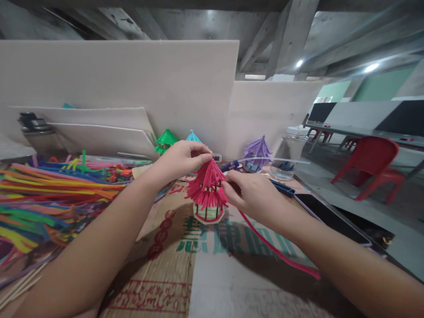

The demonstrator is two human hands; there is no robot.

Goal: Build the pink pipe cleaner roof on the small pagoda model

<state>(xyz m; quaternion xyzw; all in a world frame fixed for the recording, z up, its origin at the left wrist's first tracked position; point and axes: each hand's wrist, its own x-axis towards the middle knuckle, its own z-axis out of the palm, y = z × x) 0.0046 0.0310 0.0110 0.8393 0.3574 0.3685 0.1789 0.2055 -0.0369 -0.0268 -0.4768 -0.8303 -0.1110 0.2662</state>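
A small model pavilion (pixel 207 187) with a two-tier red pipe-cleaner roof stands upright on a pale polygonal base, with thin brown posts between. My left hand (pixel 182 159) pinches the roof's peak between thumb and fingers. At the right edge of the roof, the closed fingers of my right hand (pixel 248 190) hold a red pipe cleaner (pixel 271 247), whose long tail runs under the hand toward the lower right. What exactly lies between the right fingertips is partly hidden.
Many coloured pipe cleaners (pixel 59 190) lie at left. Green (pixel 166 140), blue (pixel 192 136) and purple (pixel 259 152) model pavilions stand behind. At right are a clear jar (pixel 288 154), a glue gun's blue body (pixel 229 166) and a phone (pixel 331 216). White boards (pixel 115 79) rise at the back.
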